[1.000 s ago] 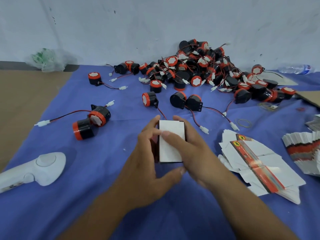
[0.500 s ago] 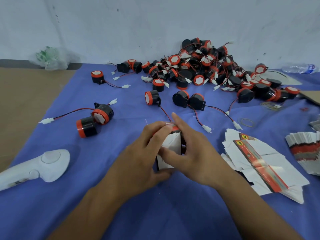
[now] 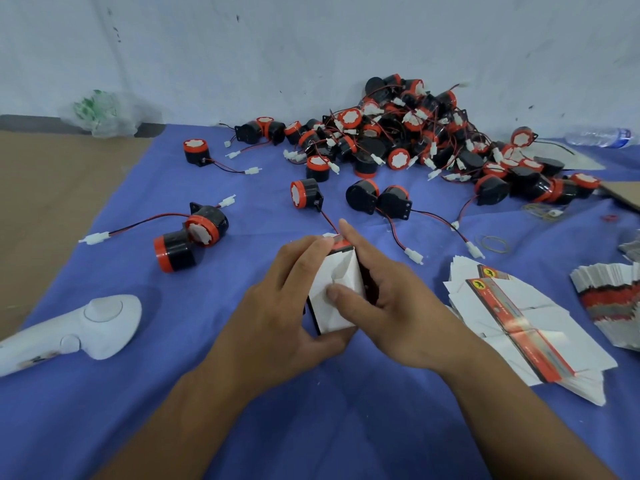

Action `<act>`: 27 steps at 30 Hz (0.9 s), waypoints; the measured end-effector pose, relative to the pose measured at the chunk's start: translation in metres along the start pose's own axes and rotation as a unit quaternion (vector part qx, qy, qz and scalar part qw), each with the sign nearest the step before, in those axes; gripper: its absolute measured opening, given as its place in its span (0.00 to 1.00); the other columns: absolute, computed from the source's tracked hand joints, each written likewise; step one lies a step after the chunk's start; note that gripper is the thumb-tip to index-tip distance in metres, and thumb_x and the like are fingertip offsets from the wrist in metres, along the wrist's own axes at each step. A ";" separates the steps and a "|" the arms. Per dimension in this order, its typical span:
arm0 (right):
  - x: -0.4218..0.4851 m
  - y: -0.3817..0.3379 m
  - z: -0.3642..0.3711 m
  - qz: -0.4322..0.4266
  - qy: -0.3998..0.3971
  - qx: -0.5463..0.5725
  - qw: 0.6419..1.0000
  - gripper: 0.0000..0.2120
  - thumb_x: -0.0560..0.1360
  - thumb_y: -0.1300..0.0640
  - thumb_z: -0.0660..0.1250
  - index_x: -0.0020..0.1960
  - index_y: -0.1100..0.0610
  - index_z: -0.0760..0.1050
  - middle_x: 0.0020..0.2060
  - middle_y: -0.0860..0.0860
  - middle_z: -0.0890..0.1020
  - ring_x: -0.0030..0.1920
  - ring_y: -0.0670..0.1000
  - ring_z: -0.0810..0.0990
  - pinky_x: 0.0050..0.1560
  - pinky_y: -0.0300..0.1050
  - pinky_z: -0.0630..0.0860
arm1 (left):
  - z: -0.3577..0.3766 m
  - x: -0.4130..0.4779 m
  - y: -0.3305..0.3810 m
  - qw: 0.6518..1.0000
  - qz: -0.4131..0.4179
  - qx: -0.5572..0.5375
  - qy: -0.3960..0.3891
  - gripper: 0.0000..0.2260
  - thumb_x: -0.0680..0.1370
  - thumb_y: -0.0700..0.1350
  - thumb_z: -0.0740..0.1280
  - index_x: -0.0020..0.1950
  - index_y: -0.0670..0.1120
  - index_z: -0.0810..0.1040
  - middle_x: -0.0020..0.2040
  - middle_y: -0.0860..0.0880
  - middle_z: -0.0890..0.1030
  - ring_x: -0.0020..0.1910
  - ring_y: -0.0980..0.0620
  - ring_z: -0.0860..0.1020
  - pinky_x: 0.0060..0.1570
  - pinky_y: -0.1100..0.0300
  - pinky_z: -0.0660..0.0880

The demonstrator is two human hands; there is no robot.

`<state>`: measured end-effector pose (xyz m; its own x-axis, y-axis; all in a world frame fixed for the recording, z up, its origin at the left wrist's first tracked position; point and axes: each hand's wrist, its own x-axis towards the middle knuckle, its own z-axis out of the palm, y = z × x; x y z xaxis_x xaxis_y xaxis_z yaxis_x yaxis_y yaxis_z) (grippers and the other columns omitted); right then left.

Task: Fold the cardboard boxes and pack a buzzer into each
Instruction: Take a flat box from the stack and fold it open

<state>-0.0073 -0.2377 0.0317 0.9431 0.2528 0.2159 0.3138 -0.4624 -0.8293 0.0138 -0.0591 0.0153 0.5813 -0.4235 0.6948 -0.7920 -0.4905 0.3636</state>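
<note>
A small white cardboard box (image 3: pixel 341 277) with a red and black edge stands between my hands over the blue cloth. My left hand (image 3: pixel 277 310) grips it from the left, fingers over its top and thumb under its near end. My right hand (image 3: pixel 388 299) holds the right side, its thumb pressing the creased white flap. Black and red buzzers lie in a big pile (image 3: pixel 415 133) at the back, with loose ones (image 3: pixel 304 197) nearer. A stack of flat box blanks (image 3: pixel 512 323) lies to the right.
A white handheld controller (image 3: pixel 79 327) lies at the left on the blue cloth (image 3: pixel 311 427). Two buzzers (image 3: pixel 190 237) with a red wire sit left of centre. More flat blanks (image 3: pixel 609 299) are at the far right; rubber bands (image 3: pixel 493 244), a water bottle (image 3: pixel 599 136), a plastic bag (image 3: pixel 104 112).
The flat white panel has been folded up into a box shape. Both hands closed in around it, and the right thumb now presses the flap inwards.
</note>
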 end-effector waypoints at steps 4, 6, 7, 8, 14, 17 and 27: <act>-0.001 0.003 0.001 -0.006 -0.010 0.047 0.999 0.35 0.79 0.45 0.64 0.80 0.41 0.50 0.57 0.40 0.80 0.59 0.45 0.79 0.59 0.45 0.77 | -0.001 0.000 0.000 1.000 -0.007 -0.007 -0.003 0.36 0.69 0.54 0.73 0.71 0.38 0.69 0.66 0.44 0.73 0.63 0.53 0.73 0.51 0.66 0.76; -0.001 0.002 0.004 -0.006 0.006 0.075 0.997 0.34 0.78 0.45 0.67 0.79 0.38 0.53 0.58 0.39 0.80 0.60 0.44 0.79 0.61 0.44 0.77 | -0.001 0.001 0.000 1.000 -0.010 -0.013 -0.005 0.36 0.69 0.53 0.74 0.71 0.38 0.69 0.67 0.45 0.73 0.63 0.55 0.73 0.52 0.70 0.74; 0.000 0.001 0.007 -0.005 0.019 0.088 0.996 0.34 0.78 0.47 0.68 0.78 0.37 0.56 0.59 0.38 0.80 0.61 0.43 0.79 0.61 0.43 0.77 | -0.002 0.001 0.001 1.000 -0.013 -0.020 -0.006 0.36 0.69 0.53 0.75 0.71 0.38 0.68 0.67 0.45 0.72 0.64 0.56 0.73 0.53 0.71 0.73; 0.001 0.000 0.010 -0.006 0.035 0.098 0.995 0.33 0.77 0.48 0.70 0.76 0.36 0.58 0.59 0.38 0.81 0.61 0.42 0.80 0.61 0.42 0.77 | -0.002 0.001 0.001 0.999 -0.017 -0.026 -0.008 0.36 0.69 0.53 0.75 0.72 0.39 0.68 0.67 0.46 0.72 0.64 0.58 0.72 0.54 0.72 0.73; 0.001 -0.006 -0.001 0.026 -0.021 0.196 0.980 0.37 0.72 0.52 0.71 0.76 0.40 0.59 0.61 0.43 0.82 0.61 0.46 0.81 0.59 0.41 0.77 | -0.005 -0.001 -0.002 0.999 -0.020 -0.027 -0.009 0.38 0.68 0.55 0.75 0.72 0.39 0.68 0.66 0.49 0.71 0.63 0.61 0.71 0.56 0.74 0.70; -0.001 -0.006 -0.008 0.024 -0.034 0.195 0.980 0.37 0.72 0.56 0.71 0.77 0.43 0.60 0.61 0.47 0.82 0.61 0.50 0.81 0.59 0.42 0.79 | -0.004 -0.001 -0.002 0.999 -0.015 -0.029 -0.003 0.38 0.68 0.54 0.76 0.71 0.39 0.68 0.66 0.51 0.70 0.63 0.64 0.68 0.58 0.76 0.68; 0.003 -0.001 0.004 0.018 0.023 0.175 0.984 0.39 0.72 0.49 0.75 0.78 0.45 0.61 0.57 0.44 0.82 0.57 0.48 0.83 0.54 0.43 0.80 | 0.000 -0.001 -0.005 0.999 0.003 -0.047 0.012 0.38 0.69 0.54 0.76 0.73 0.42 0.65 0.67 0.54 0.68 0.67 0.65 0.67 0.60 0.74 0.67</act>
<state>-0.0055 -0.2333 0.0312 0.9597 0.1988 0.1987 0.2296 -0.1466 -0.9622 0.0171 -0.0560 0.0129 0.5726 -0.4072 0.7115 -0.8101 -0.4144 0.4148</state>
